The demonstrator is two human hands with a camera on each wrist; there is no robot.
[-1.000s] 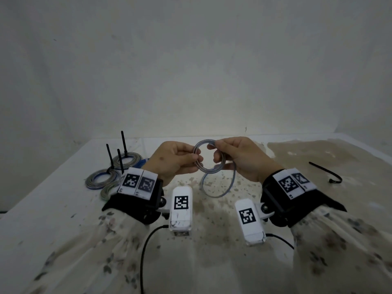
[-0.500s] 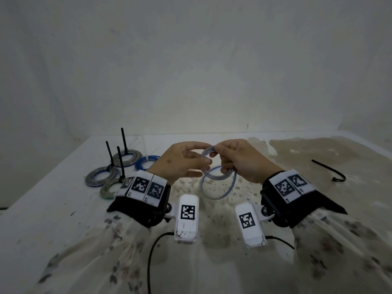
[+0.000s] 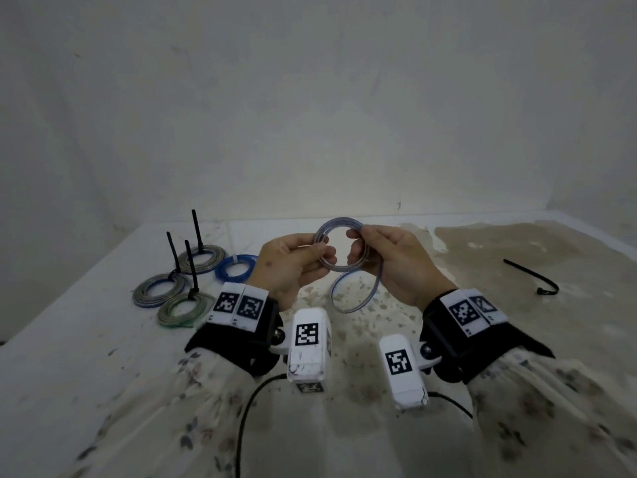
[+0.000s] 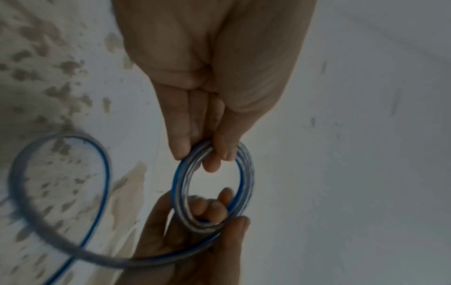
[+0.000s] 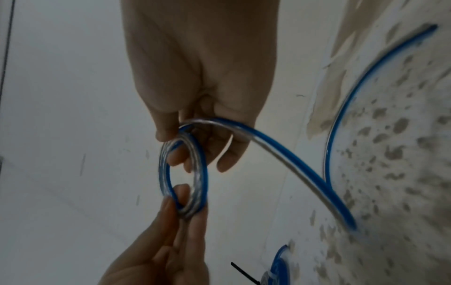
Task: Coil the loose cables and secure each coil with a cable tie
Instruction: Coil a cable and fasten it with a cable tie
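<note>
A small coil of blue-and-clear cable [image 3: 339, 220] stands upright in the air above the table between my hands. My left hand [image 3: 325, 255] pinches its left side with thumb and fingers. My right hand [image 3: 355, 244] grips its right side. The cable's loose tail [image 3: 348, 309] hangs from my right hand in a wide loop down to the table. In the left wrist view the coil [image 4: 246, 173] sits between my left fingertips [image 4: 180, 150] and my right hand [image 4: 219, 237]. The right wrist view shows the coil [image 5: 201, 173] and the tail [image 5: 292, 167] running off to the right.
Three tied coils [image 3: 155, 291] with upright black ties lie at the left of the table, and a blue coil [image 3: 236, 269] lies beside them. A loose black cable tie [image 3: 531, 276] lies at the right. The tabletop [image 3: 517, 243] is stained brown in the middle and at the right.
Half a second ago the coil was tipped over and lower, with my left fingers loosened. It now stands upright and higher, pinched by both hands.
</note>
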